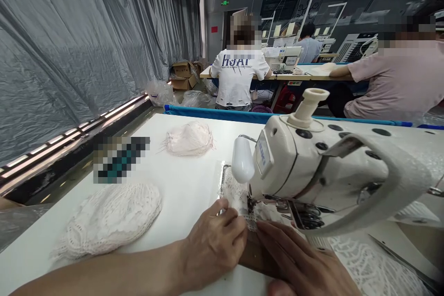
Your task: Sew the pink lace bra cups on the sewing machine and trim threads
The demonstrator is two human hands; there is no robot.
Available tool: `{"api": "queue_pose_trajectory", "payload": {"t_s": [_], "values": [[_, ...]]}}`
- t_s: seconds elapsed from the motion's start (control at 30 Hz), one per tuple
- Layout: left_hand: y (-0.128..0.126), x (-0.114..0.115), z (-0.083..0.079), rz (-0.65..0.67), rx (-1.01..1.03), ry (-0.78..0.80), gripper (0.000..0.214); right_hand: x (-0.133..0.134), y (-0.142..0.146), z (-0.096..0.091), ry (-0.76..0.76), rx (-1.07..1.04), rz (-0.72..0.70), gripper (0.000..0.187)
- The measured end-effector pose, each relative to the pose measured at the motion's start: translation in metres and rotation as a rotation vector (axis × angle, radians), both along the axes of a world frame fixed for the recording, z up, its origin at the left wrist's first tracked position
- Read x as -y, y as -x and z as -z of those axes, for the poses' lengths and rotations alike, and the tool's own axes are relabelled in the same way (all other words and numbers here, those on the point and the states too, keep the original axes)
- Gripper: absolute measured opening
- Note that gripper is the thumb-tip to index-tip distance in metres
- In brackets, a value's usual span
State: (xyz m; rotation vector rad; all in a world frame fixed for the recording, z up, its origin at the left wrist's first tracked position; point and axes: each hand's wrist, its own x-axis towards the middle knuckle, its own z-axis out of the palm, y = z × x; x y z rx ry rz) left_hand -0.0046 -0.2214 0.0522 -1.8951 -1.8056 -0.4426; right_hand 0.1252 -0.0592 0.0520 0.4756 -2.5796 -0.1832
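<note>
The lace (pixel 233 190) is white with an openwork pattern, the sewing machine (pixel 291 157) off-white, the curtain (pixel 104 37) grey.

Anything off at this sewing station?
Nothing looks spilled or damaged around the sewing machine. One minor oddity: the small pale fabric pile far back on the table has stringy edges, as if untrimmed. The pixelated item at left can't be judged.

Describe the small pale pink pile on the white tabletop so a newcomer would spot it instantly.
Start at the white sewing machine on the right, then look left across the white tabletop. Toward its far, blue-trimmed edge lies a small, rounded pale pink pile. Loose threads stick out at its sides, and it is smaller and pinker than the white lace pile nearer the camera.
</note>
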Motion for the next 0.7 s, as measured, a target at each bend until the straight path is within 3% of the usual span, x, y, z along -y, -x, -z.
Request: {"api": "queue_pose_trajectory", "payload": {"t_s": [0.23, 0.43, 0.7], "values": [[0.003, -0.001, 0.008, -0.034, -0.047, -0.011, 0.017, -0.003, -0.001, 0.006, -0.035, -0.035, 0.072, 0.057], [0.005, 0.0, 0.0, -0.115, 0.009, 0.107, 0.021, -0.006, -0.001, 0.007, -0.111, -0.11, 0.103, 0.058], [0.025, -0.018, 0.0, -0.156, -0.144, 0.074, 0.021, -0.006, 0.0, 0.013, -0.016, -0.082, 0.17, 0.045]]}}
